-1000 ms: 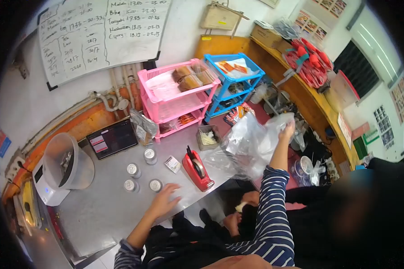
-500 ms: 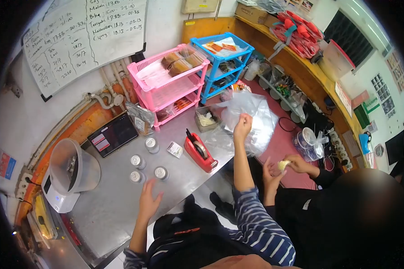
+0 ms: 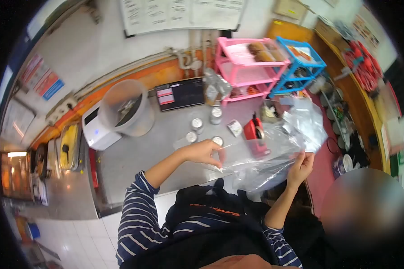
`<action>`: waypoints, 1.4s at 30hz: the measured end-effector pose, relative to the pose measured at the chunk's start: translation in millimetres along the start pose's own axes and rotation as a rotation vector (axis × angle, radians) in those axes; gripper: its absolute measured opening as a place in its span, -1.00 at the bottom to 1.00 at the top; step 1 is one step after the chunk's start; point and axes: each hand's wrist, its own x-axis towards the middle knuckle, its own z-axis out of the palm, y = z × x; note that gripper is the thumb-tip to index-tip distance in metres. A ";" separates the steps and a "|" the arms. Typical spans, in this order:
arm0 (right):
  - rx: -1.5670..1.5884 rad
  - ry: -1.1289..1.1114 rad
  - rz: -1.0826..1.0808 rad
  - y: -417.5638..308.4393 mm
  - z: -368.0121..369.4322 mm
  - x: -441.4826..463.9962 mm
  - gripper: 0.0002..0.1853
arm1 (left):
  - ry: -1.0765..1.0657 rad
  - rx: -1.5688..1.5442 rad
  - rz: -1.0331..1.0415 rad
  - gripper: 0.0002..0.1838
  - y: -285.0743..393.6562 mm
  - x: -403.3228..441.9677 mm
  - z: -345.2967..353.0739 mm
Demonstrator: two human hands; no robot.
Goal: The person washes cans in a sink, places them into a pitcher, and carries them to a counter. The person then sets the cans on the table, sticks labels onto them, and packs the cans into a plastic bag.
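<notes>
A clear plastic bag (image 3: 265, 172) is stretched between my two hands over the front edge of the metal table. My left hand (image 3: 205, 152) pinches its left end, thumb and fingers closed on the film. At the other end, my right hand (image 3: 301, 168) grips the bag's edge. Several silver-topped cans (image 3: 197, 125) stand upright just beyond my left hand, one partly hidden by it. The red tape dispenser (image 3: 250, 131) sits behind the bag, partly seen through it. Beside the dispenser lies a small white packet (image 3: 234, 128).
A stack of clear bags (image 3: 307, 123) lies at the right near a small container (image 3: 269, 111). Pink (image 3: 251, 74) and blue (image 3: 300, 67) tiered racks stand behind. At left are a tablet (image 3: 179, 94), a clear bucket (image 3: 137, 119) and a white scale (image 3: 96, 130). Another person is close on the right.
The view has swung left. My right hand has come down from the bag stack with a bag, and my left hand, empty before, now holds its other end.
</notes>
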 end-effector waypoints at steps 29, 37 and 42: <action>0.254 -0.178 0.283 -7.4 55.0 -121.0 -0.76 | 0.911 -0.832 0.089 -0.59 -71.9 -204.9 30.0; 0.194 0.041 0.379 43.4 24.5 -153.7 -0.71 | 0.483 -1.484 0.013 -0.60 -88.7 -140.3 65.2; -0.834 0.011 0.170 31.3 25.4 -168.2 -0.64 | 0.615 -1.169 -0.383 -0.87 -60.9 -123.1 72.8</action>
